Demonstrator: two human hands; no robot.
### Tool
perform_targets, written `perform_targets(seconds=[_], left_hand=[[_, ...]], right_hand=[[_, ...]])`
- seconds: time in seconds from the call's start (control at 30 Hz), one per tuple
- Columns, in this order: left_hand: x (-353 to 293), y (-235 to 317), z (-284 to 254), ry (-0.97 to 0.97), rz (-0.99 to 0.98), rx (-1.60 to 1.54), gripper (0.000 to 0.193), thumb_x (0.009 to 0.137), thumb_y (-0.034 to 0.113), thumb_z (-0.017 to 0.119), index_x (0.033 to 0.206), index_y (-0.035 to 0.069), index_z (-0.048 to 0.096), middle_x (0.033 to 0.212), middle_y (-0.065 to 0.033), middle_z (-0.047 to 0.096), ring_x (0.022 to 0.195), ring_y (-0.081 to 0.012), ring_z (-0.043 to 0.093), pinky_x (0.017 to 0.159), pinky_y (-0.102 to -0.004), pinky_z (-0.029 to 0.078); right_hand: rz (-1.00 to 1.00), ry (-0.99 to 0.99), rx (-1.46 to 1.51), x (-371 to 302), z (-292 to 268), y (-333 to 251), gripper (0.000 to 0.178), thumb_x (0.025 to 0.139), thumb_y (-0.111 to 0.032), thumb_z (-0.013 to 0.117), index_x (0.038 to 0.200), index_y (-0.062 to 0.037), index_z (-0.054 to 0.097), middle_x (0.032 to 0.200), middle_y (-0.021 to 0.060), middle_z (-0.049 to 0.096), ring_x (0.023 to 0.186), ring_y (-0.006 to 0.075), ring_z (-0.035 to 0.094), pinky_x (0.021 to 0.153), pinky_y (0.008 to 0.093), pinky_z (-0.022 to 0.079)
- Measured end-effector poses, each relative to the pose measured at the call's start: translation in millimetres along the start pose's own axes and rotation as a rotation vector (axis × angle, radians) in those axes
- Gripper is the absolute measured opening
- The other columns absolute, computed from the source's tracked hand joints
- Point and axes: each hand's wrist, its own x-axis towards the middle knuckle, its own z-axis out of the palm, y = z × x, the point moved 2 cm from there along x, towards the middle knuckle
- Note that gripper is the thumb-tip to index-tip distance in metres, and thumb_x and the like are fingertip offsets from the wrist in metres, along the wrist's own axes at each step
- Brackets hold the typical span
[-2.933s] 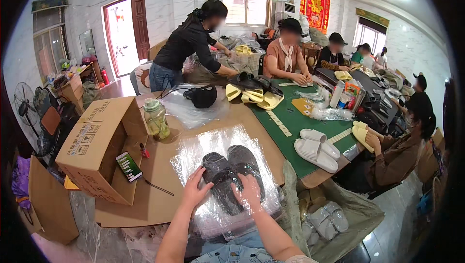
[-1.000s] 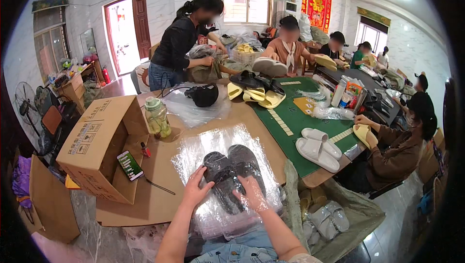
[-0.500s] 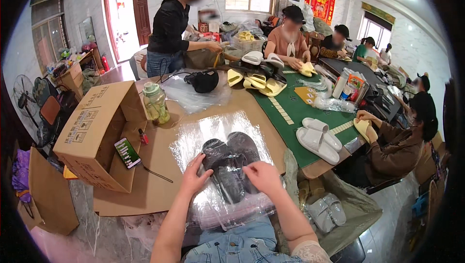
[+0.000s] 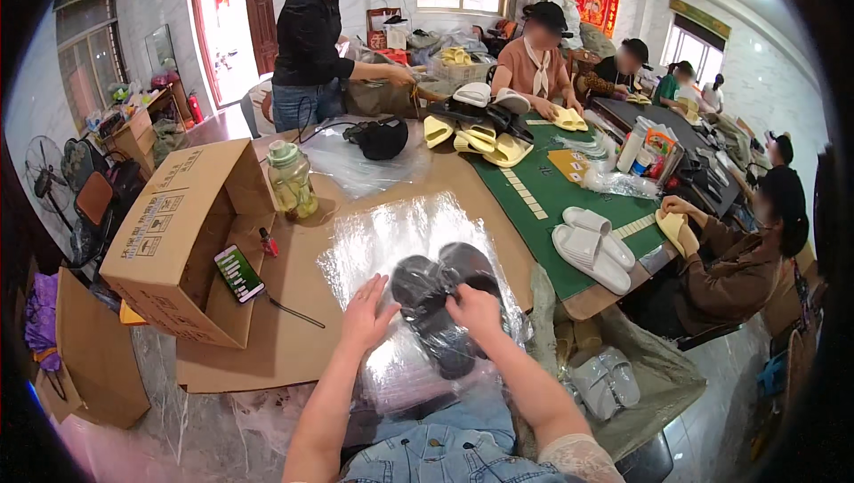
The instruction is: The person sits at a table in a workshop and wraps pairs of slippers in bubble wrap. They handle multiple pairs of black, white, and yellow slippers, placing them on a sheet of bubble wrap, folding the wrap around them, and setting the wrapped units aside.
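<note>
A pair of black slippers (image 4: 425, 280) lies in a clear plastic bag on a stack of shiny clear plastic bags (image 4: 356, 243), right in front of me. My right hand (image 4: 476, 312) pinches the bag with the slippers near their middle, fingertips closed; just what they grip there is partly hidden. Left of the slippers, my left hand (image 4: 365, 312) lies with fingers stretched out on the plastic, holding nothing.
On the cardboard-covered table stand an open carton (image 4: 169, 243), a phone (image 4: 238, 273) and a jar (image 4: 291, 182). White slippers (image 4: 593, 249) rest on a green mat (image 4: 534, 243) to the right. A sack (image 4: 663, 367) with grey slippers sits below. Co-workers handle yellow slippers beyond.
The bagged slippers have shifted right, with my right hand now pinching them. My left hand no longer touches the slippers and lies flatter on the plastic.
</note>
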Motion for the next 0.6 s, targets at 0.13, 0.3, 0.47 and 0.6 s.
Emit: perform_targets(seconds=[0.13,0.3,0.47,0.6], left_hand=[[4.2,-1.2,11.7,-0.028,-0.001,0.082,0.069,0.092,0.051,0.066,0.143,0.006,0.055,0.153,-0.019,0.049,0.144,-0.0369,0.041,0.119,-0.0447,0.033],[-2.2,11.1,3.4,-0.014,-0.014,0.064,0.062,0.09,0.044,0.07,0.136,0.003,0.061,0.151,-0.02,0.05,0.144,-0.0379,0.041,0.119,-0.0449,0.033],[1.2,12.7,-0.8,-0.019,0.018,0.035,0.06,0.088,0.04,0.071,0.134,0.002,0.063,0.151,-0.022,0.051,0.143,-0.0394,0.042,0.119,-0.0452,0.033],[2.9,6.6,4.1,-0.016,0.047,0.052,0.06,0.088,0.039,0.071,0.133,0.001,0.063,0.15,-0.0225,0.051,0.142,-0.0395,0.043,0.119,-0.0452,0.033]], right_hand=[[0.062,-0.118,0.032,-60.0,-63.0,48.7,0.03,0.08,-0.033,0.074,0.08,-0.0047,0.063,0.067,0.0153,0.065,0.067,0.0372,0.068,0.061,0.0477,0.052],[0.172,-0.335,0.099,-152.5,-164.4,145.6,0.03,0.073,-0.028,0.078,0.074,-0.0016,0.063,0.061,0.014,0.06,0.057,0.0324,0.06,0.058,0.042,0.049],[0.612,-0.58,-0.051,-218.2,-288.7,217.6,0.034,0.076,-0.03,0.079,0.075,0.0004,0.065,0.062,0.0085,0.061,0.059,0.0181,0.057,0.06,0.0391,0.048],[0.807,-0.414,-0.289,-242.3,-316.7,273.7,0.04,0.081,-0.043,0.076,0.08,-0.003,0.072,0.073,0.0134,0.07,0.073,0.0269,0.069,0.07,0.0418,0.053]])
